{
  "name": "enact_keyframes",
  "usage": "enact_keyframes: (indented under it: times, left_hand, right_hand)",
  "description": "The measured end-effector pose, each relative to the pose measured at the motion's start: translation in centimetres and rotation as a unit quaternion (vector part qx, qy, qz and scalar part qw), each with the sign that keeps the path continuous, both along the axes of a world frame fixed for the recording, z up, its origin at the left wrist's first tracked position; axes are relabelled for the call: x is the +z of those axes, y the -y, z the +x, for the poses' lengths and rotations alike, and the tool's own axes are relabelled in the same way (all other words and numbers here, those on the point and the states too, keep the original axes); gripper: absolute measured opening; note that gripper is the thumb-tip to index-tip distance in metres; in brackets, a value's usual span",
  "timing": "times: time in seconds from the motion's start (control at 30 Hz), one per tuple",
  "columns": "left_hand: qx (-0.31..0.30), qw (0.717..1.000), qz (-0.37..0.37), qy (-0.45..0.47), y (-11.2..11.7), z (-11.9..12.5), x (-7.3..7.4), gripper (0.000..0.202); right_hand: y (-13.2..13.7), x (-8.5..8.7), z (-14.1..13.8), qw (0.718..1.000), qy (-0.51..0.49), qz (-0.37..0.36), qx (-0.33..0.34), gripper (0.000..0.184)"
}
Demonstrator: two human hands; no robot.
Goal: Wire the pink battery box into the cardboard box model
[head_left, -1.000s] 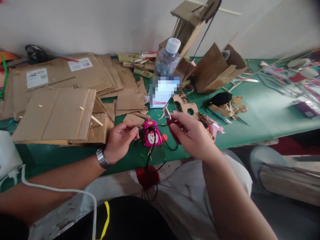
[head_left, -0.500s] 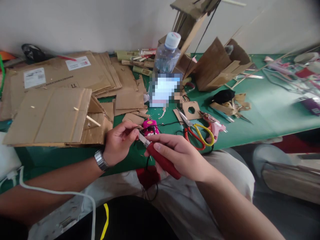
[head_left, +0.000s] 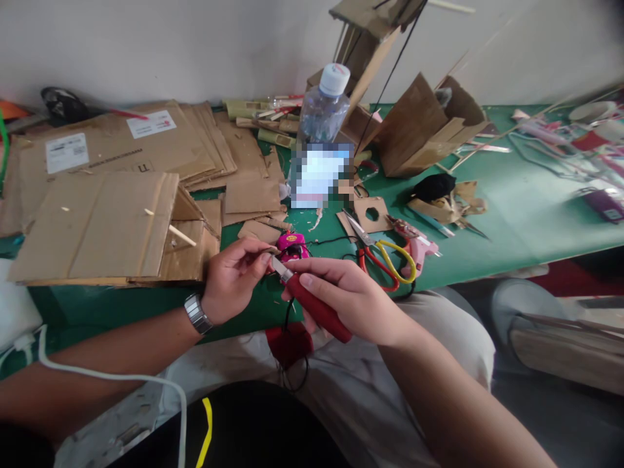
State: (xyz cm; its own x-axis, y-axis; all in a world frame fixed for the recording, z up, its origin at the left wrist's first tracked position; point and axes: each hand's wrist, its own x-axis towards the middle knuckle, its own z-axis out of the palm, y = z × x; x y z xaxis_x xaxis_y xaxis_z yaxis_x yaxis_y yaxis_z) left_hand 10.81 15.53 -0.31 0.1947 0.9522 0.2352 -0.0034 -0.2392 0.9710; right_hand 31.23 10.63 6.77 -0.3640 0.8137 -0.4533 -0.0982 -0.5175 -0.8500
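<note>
My right hand [head_left: 353, 296] is closed around the red handle of a knife [head_left: 319, 311]. The short metal blade points up and left, its tip close to my left thumb. Between the thumb and fingers of my left hand [head_left: 231, 279] is a small thin brown piece [head_left: 272, 250], perhaps cardboard; most of it is hidden. Both hands are held over the table's near edge. Just behind them lies a bright magenta object [head_left: 291, 242] with a black cord.
Right of my hands are scissors [head_left: 396, 261] and a pink glue gun [head_left: 420, 252]. A cardboard structure [head_left: 92, 227] stands at left, with flat cardboard [head_left: 112, 146] behind it. A plastic bottle [head_left: 324, 110] rises at the back beside a cardboard box [head_left: 414, 133]. A white cable [head_left: 112, 374] crosses my left forearm.
The knife and my right hand have shifted very slightly, with the blade still at my left thumb. My left hand keeps its pinch, and the view has moved a little.
</note>
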Motion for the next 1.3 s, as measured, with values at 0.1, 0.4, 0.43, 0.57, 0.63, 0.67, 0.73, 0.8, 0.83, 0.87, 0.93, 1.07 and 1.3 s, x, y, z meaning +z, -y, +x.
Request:
enact_keyframes:
  times: [0.1,0.4,0.43,0.57,0.63,0.67,0.73,0.8,0.83,0.87,0.93,1.07,1.3]
  left_hand:
    - [-0.002,1.0,-0.001,-0.004,0.0,0.0,0.1,0.025]
    - [-0.005,0.999,0.051,-0.001,0.0,-0.1,-0.2,0.009]
    - [-0.004,0.998,0.058,-0.006,0.1,-0.2,-0.3,0.008]
    - [0.001,0.996,0.086,-0.035,0.1,-0.4,-0.4,0.008]
    - [-0.001,0.995,0.094,-0.044,0.1,-0.5,-0.4,0.009]
    - [-0.001,0.994,0.098,-0.045,0.1,-0.6,-0.4,0.009]
    - [-0.003,0.994,0.104,-0.045,0.1,-0.6,-0.4,0.009]
    - [-0.005,0.993,0.112,-0.044,0.2,-0.6,-0.5,0.01]
    - [-0.007,0.992,0.116,-0.045,0.2,-0.6,-0.5,0.011]
    - [-0.01,0.992,0.121,-0.045,0.1,-0.7,-0.6,0.012]
    - [-0.014,0.99,0.131,-0.044,0.1,-0.7,-0.9,0.015]
    - [-0.017,0.985,0.166,-0.051,0.0,-0.8,-1.4,0.019]
    - [-0.026,0.979,0.193,-0.062,0.0,-1.0,-1.5,0.026]
  right_hand:
    - [0.0,0.0,0.0,1.0,0.0,-0.003,-0.003,0.041]
    - [0.1,-0.1,-0.1,1.0,-0.003,-0.012,-0.015,0.043]
    - [0.1,-0.1,-0.1,1.0,-0.004,-0.011,-0.015,0.043]
    - [0.2,-0.2,-0.1,1.0,-0.012,-0.009,-0.012,0.044]
    - [0.1,-0.3,0.0,1.0,-0.011,-0.009,-0.014,0.044]
    - [0.1,-0.3,0.0,1.0,-0.009,-0.01,-0.015,0.044]
    - [0.1,-0.3,0.0,1.0,-0.005,-0.01,-0.016,0.045]
    - [0.0,-0.3,0.1,1.0,-0.005,-0.008,-0.014,0.045]
    - [0.0,-0.3,0.1,1.0,-0.006,-0.007,-0.012,0.045]
    - [0.0,-0.3,0.1,1.0,-0.007,-0.006,-0.011,0.045]
    - [0.0,-0.3,0.1,1.0,-0.006,-0.003,-0.01,0.043]
    - [0.2,-0.1,0.2,0.999,0.023,0.031,-0.004,0.041]
    - [0.4,0.1,0.4,0.993,0.081,0.083,0.011,0.041]
